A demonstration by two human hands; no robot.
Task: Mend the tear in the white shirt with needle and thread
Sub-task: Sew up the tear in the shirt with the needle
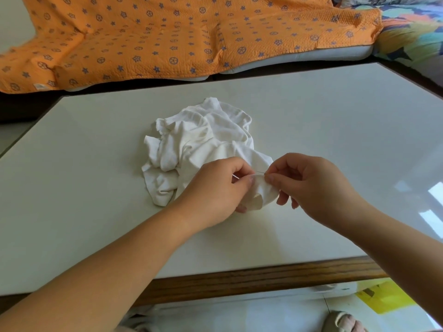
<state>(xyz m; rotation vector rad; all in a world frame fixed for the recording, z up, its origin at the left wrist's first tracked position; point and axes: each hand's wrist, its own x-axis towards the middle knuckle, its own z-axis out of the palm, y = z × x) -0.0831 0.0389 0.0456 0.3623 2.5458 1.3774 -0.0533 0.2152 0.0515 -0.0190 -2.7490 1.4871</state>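
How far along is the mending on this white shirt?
Done: the shirt lies on the table, with one fold gathered up for sewing. In hand: the left hand pinches that fold while the right hand pinches the needle at the cloth, so stitching looks underway. Left: I cannot see the tear or any finished stitches, so closing it and knotting off probably remain.

I read the head view as bright, even daylight. Glare: pale window reflections lie on the glossy table (311, 111) near its right edge. Shadows are faint and soft-edged under the left hand (215, 188) and the white shirt (203, 140). Wide-angle distortion bows the table edges and the orange blanket (167, 32). Fine detail is soft, and the needle (261, 173) barely resolves.
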